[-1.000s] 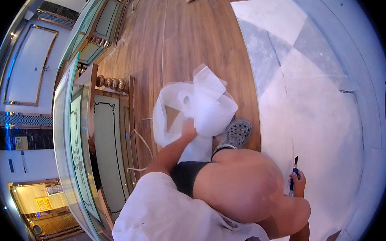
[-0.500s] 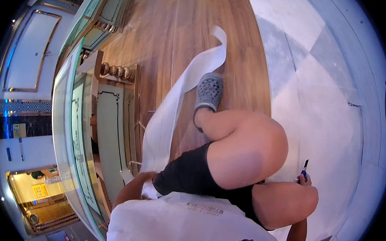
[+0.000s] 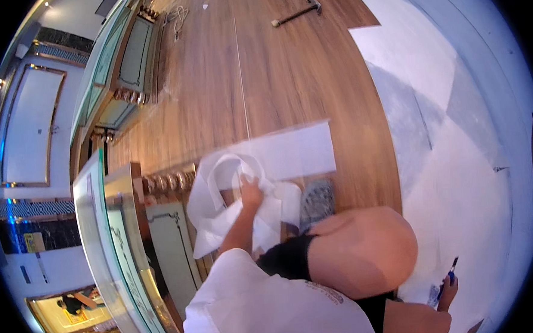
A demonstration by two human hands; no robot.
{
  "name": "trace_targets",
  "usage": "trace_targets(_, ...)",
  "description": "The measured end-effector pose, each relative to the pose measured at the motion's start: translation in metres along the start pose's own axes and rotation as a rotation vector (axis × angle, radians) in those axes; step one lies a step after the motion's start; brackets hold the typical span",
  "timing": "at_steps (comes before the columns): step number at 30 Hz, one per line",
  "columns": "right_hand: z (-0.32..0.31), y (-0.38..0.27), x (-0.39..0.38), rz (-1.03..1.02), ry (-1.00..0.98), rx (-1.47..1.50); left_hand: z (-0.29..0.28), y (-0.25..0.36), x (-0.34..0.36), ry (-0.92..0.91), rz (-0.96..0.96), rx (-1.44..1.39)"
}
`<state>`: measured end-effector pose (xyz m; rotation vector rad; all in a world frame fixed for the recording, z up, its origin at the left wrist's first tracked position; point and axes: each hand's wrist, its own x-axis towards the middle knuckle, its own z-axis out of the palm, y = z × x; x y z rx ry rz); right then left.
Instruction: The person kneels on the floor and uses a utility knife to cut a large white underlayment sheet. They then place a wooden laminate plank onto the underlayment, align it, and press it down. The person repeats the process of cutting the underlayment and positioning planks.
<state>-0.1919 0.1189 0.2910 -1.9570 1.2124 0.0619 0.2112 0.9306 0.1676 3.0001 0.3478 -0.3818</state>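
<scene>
My left hand (image 3: 251, 192) is in the middle of the view, its fingers closed on a long white sheet (image 3: 296, 150) of thin, flexible material. The sheet lies in loose loops and folds around the hand, and one straight end stretches right across the wood floor. At the lower right my right hand (image 3: 447, 294) grips a blue utility knife (image 3: 452, 274), its dark blade out and pointing up. That hand is low beside my bent knee, over the pale floor. My grey clog (image 3: 318, 201) stands against the sheet's right part.
A claw hammer (image 3: 296, 15) lies on the wood planks (image 3: 286, 75) ahead. Right of their edge is a pale, patchy floor (image 3: 425, 200) beside a wall. Glass-topped counters (image 3: 175, 243) with carved trim line the left. A coiled cord (image 3: 178, 19) lies far off. Another person (image 3: 75, 305) is distant at lower left.
The white sheet, stretched out ahead before, is now gathered in loops near me. My left hand has come forward onto it. The view has shifted, showing the whole hammer; the knife stays in my right hand.
</scene>
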Motion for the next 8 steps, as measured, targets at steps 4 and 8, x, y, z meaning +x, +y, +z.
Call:
trace_targets(4,0.020,-0.040,-0.039,0.047,0.009,-0.112,-0.015,0.017,0.027,-0.172,0.040,-0.084)
trace_targets(8,0.058,-0.112,-0.047,0.072,-0.122,-0.164,-0.038,-0.047,0.123,-0.261,0.185,0.025)
